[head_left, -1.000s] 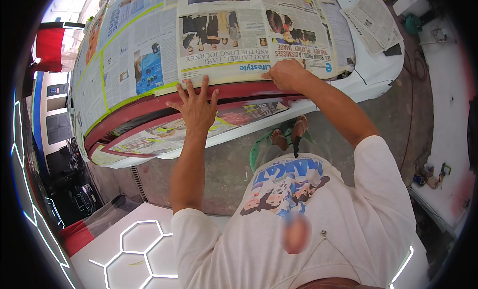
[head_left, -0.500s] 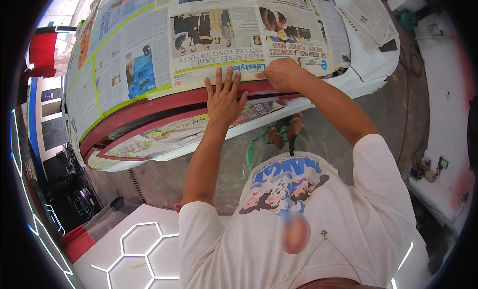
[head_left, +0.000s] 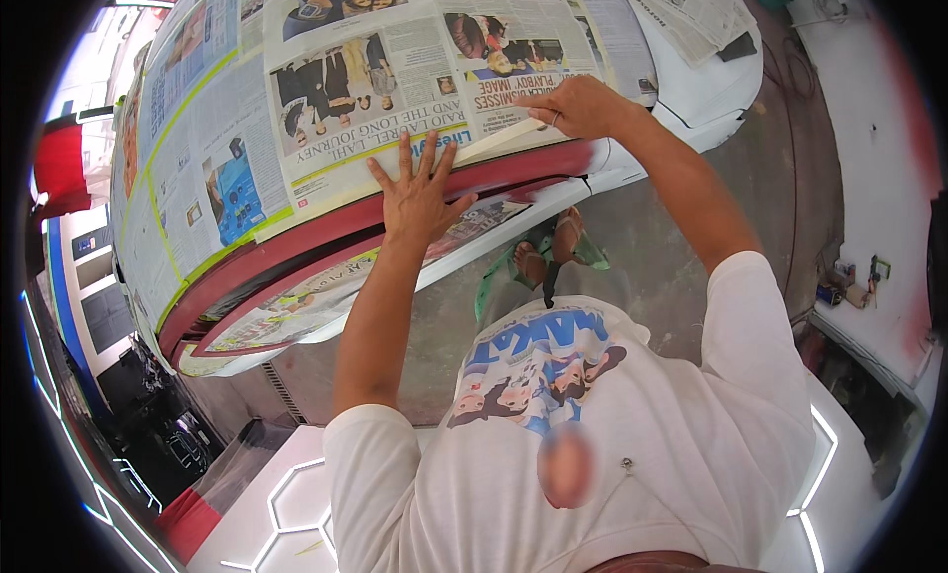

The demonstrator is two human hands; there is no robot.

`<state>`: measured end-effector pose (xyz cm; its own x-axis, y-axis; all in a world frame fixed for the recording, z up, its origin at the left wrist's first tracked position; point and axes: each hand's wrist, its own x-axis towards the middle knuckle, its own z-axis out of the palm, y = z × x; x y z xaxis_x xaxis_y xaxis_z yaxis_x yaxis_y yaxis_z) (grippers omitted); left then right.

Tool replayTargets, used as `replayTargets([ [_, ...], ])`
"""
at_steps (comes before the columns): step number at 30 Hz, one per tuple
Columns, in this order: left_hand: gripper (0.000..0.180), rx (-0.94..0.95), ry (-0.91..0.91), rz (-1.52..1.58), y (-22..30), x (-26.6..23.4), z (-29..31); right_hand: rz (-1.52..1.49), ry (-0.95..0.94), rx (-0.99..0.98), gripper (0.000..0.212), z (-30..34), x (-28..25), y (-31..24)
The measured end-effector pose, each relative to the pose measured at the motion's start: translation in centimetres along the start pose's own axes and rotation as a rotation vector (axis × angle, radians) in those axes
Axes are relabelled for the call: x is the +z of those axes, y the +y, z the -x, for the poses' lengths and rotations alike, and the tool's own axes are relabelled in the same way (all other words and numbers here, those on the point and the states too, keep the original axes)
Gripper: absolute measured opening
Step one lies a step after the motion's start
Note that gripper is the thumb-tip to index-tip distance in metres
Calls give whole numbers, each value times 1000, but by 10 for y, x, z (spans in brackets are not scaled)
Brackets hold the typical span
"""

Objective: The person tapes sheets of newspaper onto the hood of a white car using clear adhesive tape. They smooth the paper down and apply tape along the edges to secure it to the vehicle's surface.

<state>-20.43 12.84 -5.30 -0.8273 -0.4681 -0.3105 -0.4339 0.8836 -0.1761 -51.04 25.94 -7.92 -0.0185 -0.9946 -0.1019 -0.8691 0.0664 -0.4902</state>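
Two hands in my remote view: the left hand (head_left: 419, 196), spread and ungripping, rests on newspaper (head_left: 341, 89) at eleven o'clock; the right hand (head_left: 581, 109), at one, pinches the pale strip (head_left: 502, 142) at twelve.

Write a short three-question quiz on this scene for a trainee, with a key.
1. True or false: the left hand is spread across the lower edge of the newspaper.
2. Multiple choice: the strip running to the right hand is A) black, B) cream, C) green.
3. Fill in the colour: the painted band just below the newspaper's edge is ____.

Key:
1. True
2. B
3. Red
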Motion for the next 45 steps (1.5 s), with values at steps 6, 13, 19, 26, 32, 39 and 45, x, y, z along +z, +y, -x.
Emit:
replayTargets([
  [6, 94, -27, -92, -17, 1, -12, 2, 171, 44, 158, 40, 69, -2, 78],
  [13, 87, -2, -34, -41, 3, -8, -2, 137, 105, 250, 40, 86, 43, 116],
  [19, 77, 36, -18, -32, 3, -10, 0, 195, 87, 362, 33, 71, 76, 102],
  [26, 74, 35, 7, -36, 2, -5, 0, 238, 112, 383, 34, 69, 98, 97],
  [32, 75, 31, -10, -37, 2, -7, 0, 275, 138, 361, 33, 67, 100, 96],
  [39, 76, 28, -74, -33, 6, -16, -1, 378, 258, 269, 28, 75, 113, 94],
  [45, 79, 47, -63, -43, 5, -14, -1, 386, 314, 267, 22, 75, 132, 92],
])
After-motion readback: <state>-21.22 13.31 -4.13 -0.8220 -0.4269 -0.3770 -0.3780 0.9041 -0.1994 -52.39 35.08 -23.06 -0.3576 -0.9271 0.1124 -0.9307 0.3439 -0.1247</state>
